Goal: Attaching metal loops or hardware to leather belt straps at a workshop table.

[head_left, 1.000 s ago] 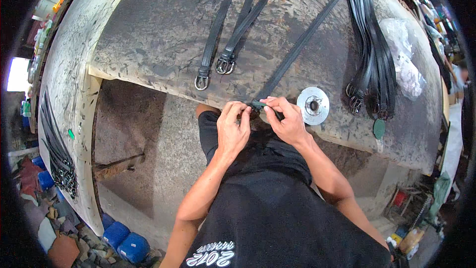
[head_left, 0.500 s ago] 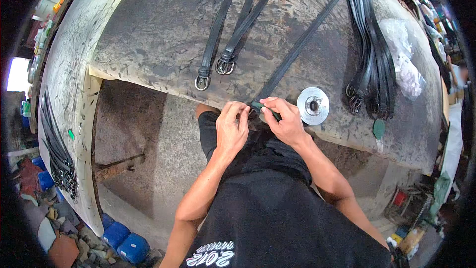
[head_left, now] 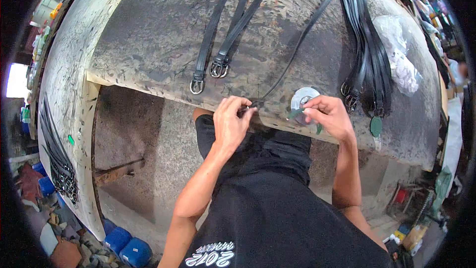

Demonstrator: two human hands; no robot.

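At the table's near edge, my left hand (head_left: 231,124) pinches the end of a black belt (head_left: 317,16), whose strap runs up and right across the table, turned on its edge. The fingers partly cover that end. My right hand (head_left: 331,119) grips a thin dark-green strip (head_left: 296,114) between thumb and fingers. It hovers over a round silver disc (head_left: 310,91) with a dark-stained middle, partly hiding it. Whether the strip touches the disc, I cannot tell. Left of centre lie black belts with silver buckles (head_left: 197,85).
A bundle of black belts (head_left: 369,54) lies at the right, beside a clear plastic bag (head_left: 401,64) and a green oval piece (head_left: 376,127). More belts (head_left: 59,168) rest on the left surface. Blue containers (head_left: 134,252) stand on the floor at lower left.
My right hand has left the belt end and moved right to the silver disc, carrying the green strip. My left hand keeps the belt, whose strap has twisted onto its edge.
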